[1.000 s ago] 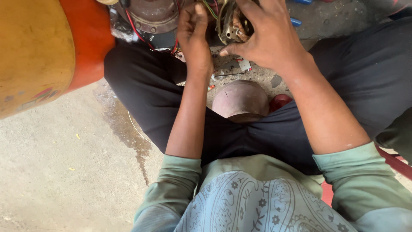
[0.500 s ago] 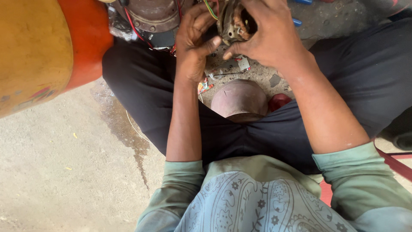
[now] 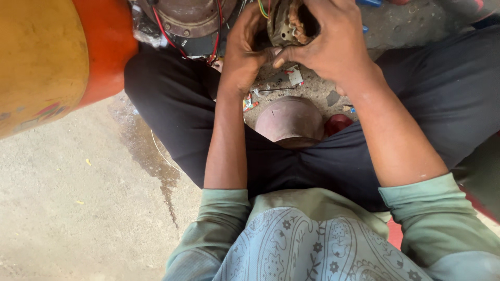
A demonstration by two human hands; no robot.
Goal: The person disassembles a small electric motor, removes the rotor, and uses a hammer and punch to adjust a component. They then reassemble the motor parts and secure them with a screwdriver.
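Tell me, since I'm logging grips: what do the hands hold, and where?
Both hold a wound motor part: right hand around its right side, left hand at its lower left edge.

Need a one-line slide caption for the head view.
Seated person's left hand and right hand grip a wound motor part above a rusty round cap.

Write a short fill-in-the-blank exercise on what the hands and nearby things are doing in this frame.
1. Both hands grip a grimy motor part with copper ____ inside.
2. The right hand wraps the part from the ____ side.
3. A rounded brown metal dome sits between the person's ____.
4. The left hand is beside red and black ____.

Missing: windings; right; legs; wires
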